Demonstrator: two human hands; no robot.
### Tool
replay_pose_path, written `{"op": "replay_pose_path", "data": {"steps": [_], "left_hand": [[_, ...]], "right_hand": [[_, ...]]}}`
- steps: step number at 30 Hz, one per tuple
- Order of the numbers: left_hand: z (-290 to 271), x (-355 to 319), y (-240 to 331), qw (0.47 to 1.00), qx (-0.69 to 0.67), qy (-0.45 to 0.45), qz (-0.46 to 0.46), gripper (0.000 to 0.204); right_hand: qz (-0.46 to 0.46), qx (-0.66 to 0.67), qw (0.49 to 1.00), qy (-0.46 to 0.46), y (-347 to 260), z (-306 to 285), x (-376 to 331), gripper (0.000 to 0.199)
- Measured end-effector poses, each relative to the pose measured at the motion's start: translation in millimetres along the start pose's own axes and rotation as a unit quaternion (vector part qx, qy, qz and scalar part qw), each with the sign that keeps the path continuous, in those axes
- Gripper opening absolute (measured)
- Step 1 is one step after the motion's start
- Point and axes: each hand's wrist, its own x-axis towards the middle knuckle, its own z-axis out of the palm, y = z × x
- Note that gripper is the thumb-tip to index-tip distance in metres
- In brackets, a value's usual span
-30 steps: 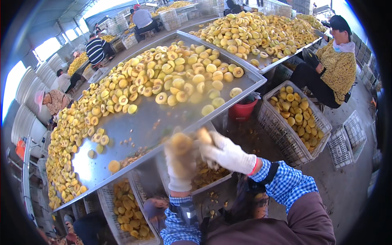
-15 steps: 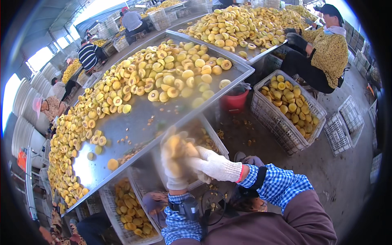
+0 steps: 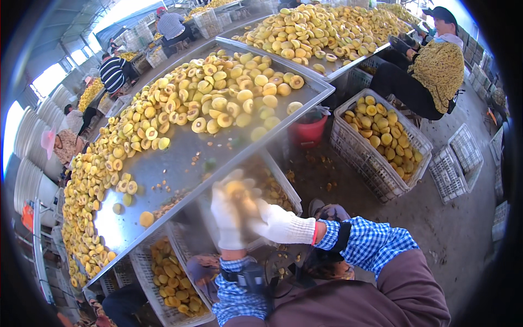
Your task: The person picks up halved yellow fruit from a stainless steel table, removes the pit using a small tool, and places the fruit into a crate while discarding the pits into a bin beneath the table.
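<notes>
Both my hands wear white knit gloves and meet over my lap, just off the near edge of the metal table. My left hand is closed round a yellow peach half, smeared by motion. Against that fruit works my right hand, its fingers curled together; what they grip is hidden in the blur. Many halved yellow peaches lie heaped over the far and left parts of the table, some showing brown pit hollows. Pit bits are scattered nearer me.
Below the table edge, a white crate holds peach halves, and another crate stands beyond my hands. To the right are a red bucket, a full crate and nested crates. A co-worker sits at the adjoining table.
Both gloved hands stay together at the same spot, with slight turning and blur round the fruit. The whole view has shifted a little. The co-worker at right has moved their hands.
</notes>
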Motion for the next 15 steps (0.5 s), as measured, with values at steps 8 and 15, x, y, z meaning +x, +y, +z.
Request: {"op": "replay_pose_path", "data": {"steps": [8,15], "left_hand": [[4.4,3.3,0.5,0.993,-0.062,0.045,-0.093,0.061],[22.2,-2.9,17.8,0.987,-0.103,0.045,-0.113,0.064]], "right_hand": [[0.037,-0.021,0.996,-0.081,-4.7,-7.0,0.8,0.034],[0.174,0.394,0.860,-0.275,-11.9,-33.7,1.0,0.018]]}}
